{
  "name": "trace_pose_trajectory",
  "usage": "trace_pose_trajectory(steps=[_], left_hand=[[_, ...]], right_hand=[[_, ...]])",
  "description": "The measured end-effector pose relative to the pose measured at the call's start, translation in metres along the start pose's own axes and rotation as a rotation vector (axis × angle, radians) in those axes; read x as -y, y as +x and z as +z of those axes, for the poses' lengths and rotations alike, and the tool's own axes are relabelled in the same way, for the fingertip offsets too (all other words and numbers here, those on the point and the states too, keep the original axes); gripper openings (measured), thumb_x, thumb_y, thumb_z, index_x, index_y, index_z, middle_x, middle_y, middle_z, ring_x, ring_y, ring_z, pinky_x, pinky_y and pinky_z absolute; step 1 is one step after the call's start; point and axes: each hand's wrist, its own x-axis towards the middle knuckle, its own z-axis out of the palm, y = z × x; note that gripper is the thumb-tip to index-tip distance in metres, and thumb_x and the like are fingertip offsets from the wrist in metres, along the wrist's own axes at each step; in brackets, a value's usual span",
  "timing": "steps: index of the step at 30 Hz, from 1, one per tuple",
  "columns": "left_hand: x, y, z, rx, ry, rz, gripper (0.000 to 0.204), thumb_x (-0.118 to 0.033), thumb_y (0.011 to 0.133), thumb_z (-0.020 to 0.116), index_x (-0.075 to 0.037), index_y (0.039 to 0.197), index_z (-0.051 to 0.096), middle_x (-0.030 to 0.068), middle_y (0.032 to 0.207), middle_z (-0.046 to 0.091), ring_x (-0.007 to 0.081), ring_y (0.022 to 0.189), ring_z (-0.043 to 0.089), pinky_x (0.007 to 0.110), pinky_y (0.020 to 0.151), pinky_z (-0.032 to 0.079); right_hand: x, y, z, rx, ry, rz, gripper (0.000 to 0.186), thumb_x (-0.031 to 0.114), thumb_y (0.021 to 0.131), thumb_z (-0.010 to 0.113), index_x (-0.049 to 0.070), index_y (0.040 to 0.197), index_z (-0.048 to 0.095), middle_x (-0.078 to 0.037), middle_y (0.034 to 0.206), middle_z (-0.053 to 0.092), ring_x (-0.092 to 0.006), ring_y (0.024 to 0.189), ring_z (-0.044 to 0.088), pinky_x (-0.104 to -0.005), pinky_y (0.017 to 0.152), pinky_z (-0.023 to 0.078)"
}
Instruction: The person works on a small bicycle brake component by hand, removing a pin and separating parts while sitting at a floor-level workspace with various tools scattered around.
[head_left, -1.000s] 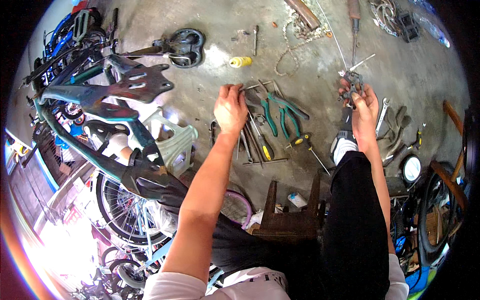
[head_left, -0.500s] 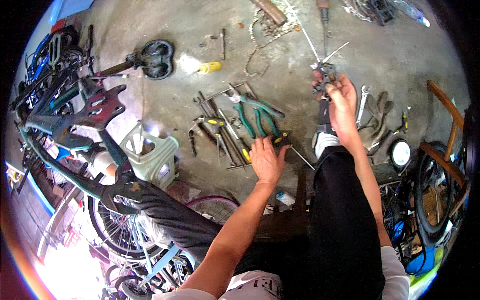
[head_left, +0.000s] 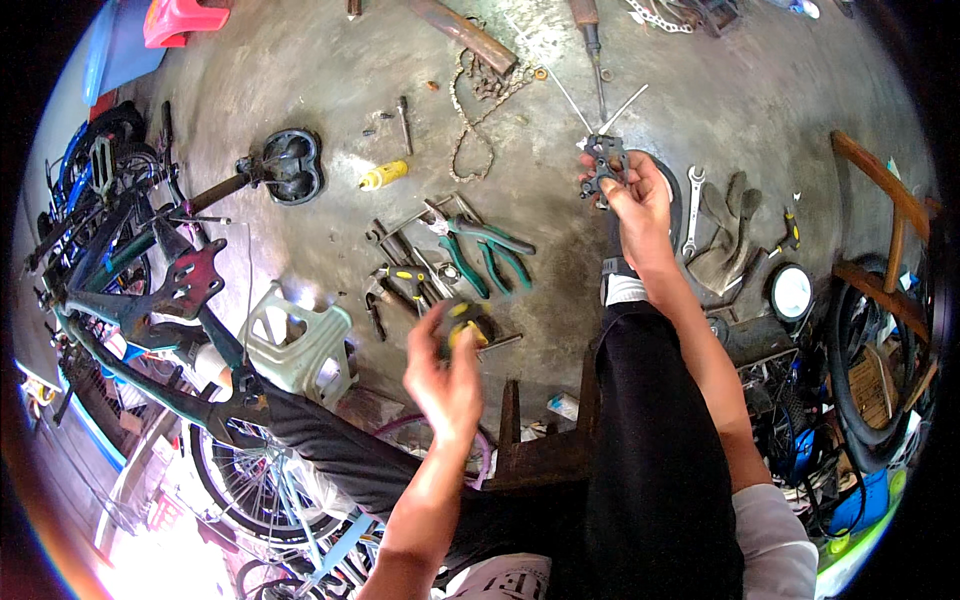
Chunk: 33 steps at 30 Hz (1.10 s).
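Note:
My left hand point(head_left: 443, 385), blurred by motion, is raised over the floor near my left knee. Its fingers are closed round a screwdriver point(head_left: 466, 325) with a black and yellow handle; the shaft is hard to make out. Out past my right foot, my right hand point(head_left: 640, 215) grips a small black metal bike part point(head_left: 604, 165) with several jointed pieces, its exact kind unclear. Two thin pale rods spread from its far end. Below my left hand's far side lie green-handled pliers point(head_left: 488, 250) and a hammer point(head_left: 385, 285) among other tools.
A wrench point(head_left: 692, 210) and grey gloves point(head_left: 728, 235) lie right of my right hand. A bike frame point(head_left: 150, 290) and pale green stool point(head_left: 300, 345) stand left. Farther off are a saddle point(head_left: 292, 165), yellow bottle point(head_left: 384, 175), chain point(head_left: 470, 125) and long screwdriver point(head_left: 590, 40).
My left hand has picked the black and yellow screwdriver up from the floor and moved left and toward me. My right hand still holds the bike part. The whole view has shifted.

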Motion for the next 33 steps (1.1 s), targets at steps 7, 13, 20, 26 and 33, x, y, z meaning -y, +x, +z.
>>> trace_pose_trajectory(steps=[7, 13, 20, 26, 33], left_hand=[[-0.057, -0.015, -0.008, 0.138, -0.289, 0.035, 0.031, -0.004, 0.092, 0.069, 0.001, 0.120, 0.056, 0.0126, 0.104, 0.073, 0.0169, 0.097, 0.067, 0.031, 0.090, 0.051], [-0.056, -0.017, 0.008, 0.334, -0.264, -0.115, 0.022, -0.005, 0.091, 0.071, 0.001, 0.112, 0.065, 0.0077, 0.097, 0.074, 0.0121, 0.088, 0.067, 0.029, 0.084, 0.053], [-0.048, -0.019, 0.003, 0.364, -0.080, -0.095, 0.024, -0.005, 0.090, 0.073, 0.002, 0.112, 0.066, 0.0045, 0.091, 0.075, 0.0080, 0.080, 0.065, 0.025, 0.074, 0.052], [-0.044, -0.022, 0.001, 0.392, -0.052, -0.119, 0.019, -0.007, 0.092, 0.071, 0.002, 0.108, 0.065, 0.0082, 0.093, 0.074, 0.0136, 0.084, 0.070, 0.029, 0.079, 0.055], [-0.034, -0.002, 0.021, 0.347, -0.021, -0.122, 0.027, -0.013, 0.096, 0.065, 0.002, 0.118, 0.063, 0.0077, 0.101, 0.074, 0.0122, 0.094, 0.067, 0.028, 0.085, 0.052]], right_hand=[[0.001, -0.001, 0.006, -0.013, 0.000, 0.006, 0.025, -0.004, 0.091, 0.060, 0.002, 0.112, 0.051, -0.011, 0.117, 0.068, -0.0145, 0.098, 0.067, -0.0257, 0.081, 0.051], [-0.005, -0.001, 0.006, -0.041, -0.012, -0.026, 0.027, -0.007, 0.089, 0.060, 0.002, 0.113, 0.051, -0.011, 0.117, 0.068, -0.0144, 0.099, 0.067, -0.0257, 0.082, 0.051], [-0.001, 0.000, 0.007, -0.040, -0.024, -0.028, 0.027, -0.007, 0.088, 0.060, 0.001, 0.113, 0.051, -0.012, 0.116, 0.068, -0.0147, 0.099, 0.067, -0.0263, 0.082, 0.052], [-0.003, 0.001, 0.006, -0.032, -0.007, -0.031, 0.028, -0.007, 0.087, 0.061, 0.001, 0.113, 0.051, -0.012, 0.116, 0.068, -0.0152, 0.100, 0.066, -0.0263, 0.083, 0.051], [-0.006, 0.002, 0.003, -0.005, -0.068, -0.085, 0.023, -0.001, 0.092, 0.059, 0.001, 0.115, 0.052, -0.015, 0.120, 0.068, -0.0177, 0.100, 0.067, -0.0294, 0.079, 0.053]])
